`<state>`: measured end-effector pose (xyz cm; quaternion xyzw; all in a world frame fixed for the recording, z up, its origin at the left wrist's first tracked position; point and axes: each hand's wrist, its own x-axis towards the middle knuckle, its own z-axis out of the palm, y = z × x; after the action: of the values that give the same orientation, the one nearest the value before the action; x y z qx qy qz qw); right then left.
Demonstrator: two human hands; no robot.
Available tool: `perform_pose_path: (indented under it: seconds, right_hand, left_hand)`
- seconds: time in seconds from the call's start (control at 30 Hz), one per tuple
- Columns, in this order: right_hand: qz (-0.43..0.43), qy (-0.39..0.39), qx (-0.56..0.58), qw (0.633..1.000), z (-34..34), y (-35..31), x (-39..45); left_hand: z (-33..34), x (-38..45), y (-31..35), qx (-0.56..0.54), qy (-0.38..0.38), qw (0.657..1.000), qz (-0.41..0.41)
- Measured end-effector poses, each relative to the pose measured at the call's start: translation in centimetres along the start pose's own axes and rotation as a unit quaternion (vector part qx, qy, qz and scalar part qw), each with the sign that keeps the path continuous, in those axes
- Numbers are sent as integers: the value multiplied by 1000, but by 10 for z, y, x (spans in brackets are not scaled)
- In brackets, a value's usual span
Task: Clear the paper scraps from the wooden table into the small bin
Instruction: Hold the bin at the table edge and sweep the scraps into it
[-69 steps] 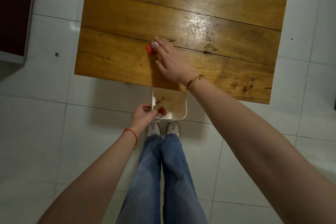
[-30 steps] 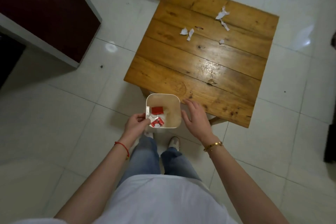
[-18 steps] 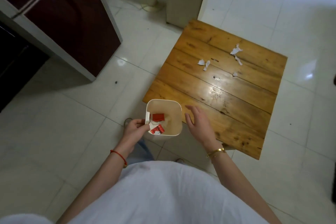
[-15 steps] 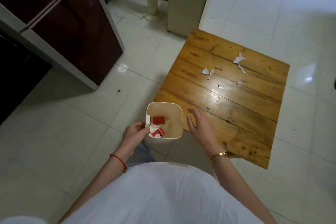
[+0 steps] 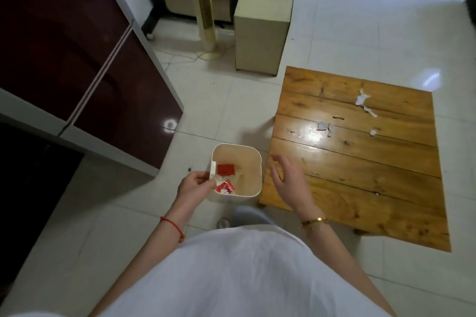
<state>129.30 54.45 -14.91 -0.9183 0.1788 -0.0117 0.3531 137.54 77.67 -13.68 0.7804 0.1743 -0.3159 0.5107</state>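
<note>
With the left hand [image 5: 197, 186] gripping the small bin [image 5: 253, 159] and the right hand [image 5: 289, 181] open and empty, the white paper scraps [image 5: 362, 99] on the wooden table [image 5: 360, 180]'s far side likely need collecting next.

Wood table [image 5: 360, 183] on tile floor [image 5: 231, 100]; white paper scraps [image 5: 362, 99] scattered on its far planks.

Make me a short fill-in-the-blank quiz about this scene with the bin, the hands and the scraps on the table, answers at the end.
1. The small bin is held by the ____ hand.
2. The right hand is open and holds ____.
3. The scraps still on the wooden table are ____ in colour.
4. The pieces inside the bin are mostly ____.

Answers: left; nothing; white; red
</note>
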Motion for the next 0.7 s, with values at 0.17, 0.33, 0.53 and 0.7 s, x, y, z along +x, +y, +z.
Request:
perform_pose_path:
  seconds: [0.17,0.33,0.53,0.7]
  right_hand:
    - [21,13,-27,999,14,-18,44]
    - [53,46,-17,997,23,-26,94]
    - [81,79,7,994,22,-33,178]
    - [118,124,11,985,6,-37,262]
  left_hand:
    - [-25,48,34,3,-29,1000,-11]
    - [-35,105,79,29,-72,997,11]
    - [-35,192,155,62,-114,991,35]
    - [-25,258,237,117,-149,979,72]
